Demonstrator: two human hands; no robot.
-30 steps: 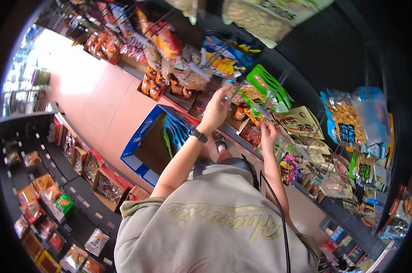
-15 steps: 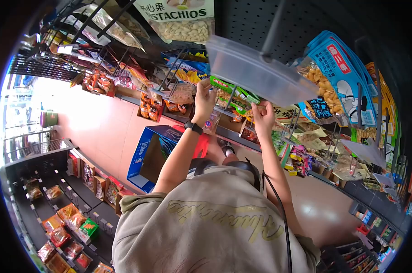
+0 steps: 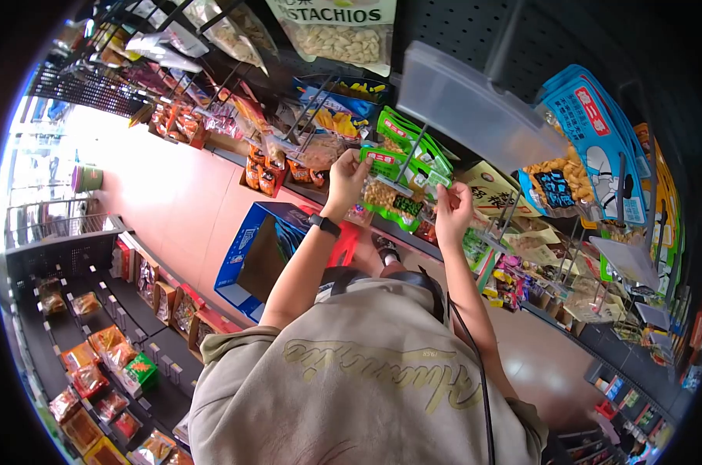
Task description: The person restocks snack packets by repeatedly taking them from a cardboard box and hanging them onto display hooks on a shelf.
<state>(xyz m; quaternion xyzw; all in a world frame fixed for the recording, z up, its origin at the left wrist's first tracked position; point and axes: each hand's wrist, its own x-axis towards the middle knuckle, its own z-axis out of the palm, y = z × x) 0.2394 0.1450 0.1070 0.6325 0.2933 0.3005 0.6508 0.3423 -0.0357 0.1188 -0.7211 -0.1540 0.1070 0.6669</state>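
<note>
Green packet [image 3: 394, 188] with nuts showing in its window is between the two hands, spread from one to the other, top edge up. Left hand [image 3: 346, 183]: fingers closed in a pinch on the packet's upper corner, dark watch [image 3: 325, 225] on the wrist. Right hand [image 3: 453, 211]: thumb and fingers nearly closed, pinching the opposite upper corner. More green packets [image 3: 414, 138] just beyond the hands, metal prong [image 3: 414, 153] alongside. Clear plastic bin [image 3: 475, 105] beyond the right hand, blue nut packets [image 3: 593, 147] farther out on that side. Pistachio bag [image 3: 339, 39] well beyond both hands. Open blue box [image 3: 239, 260] outward of the left forearm, apart from it
</note>
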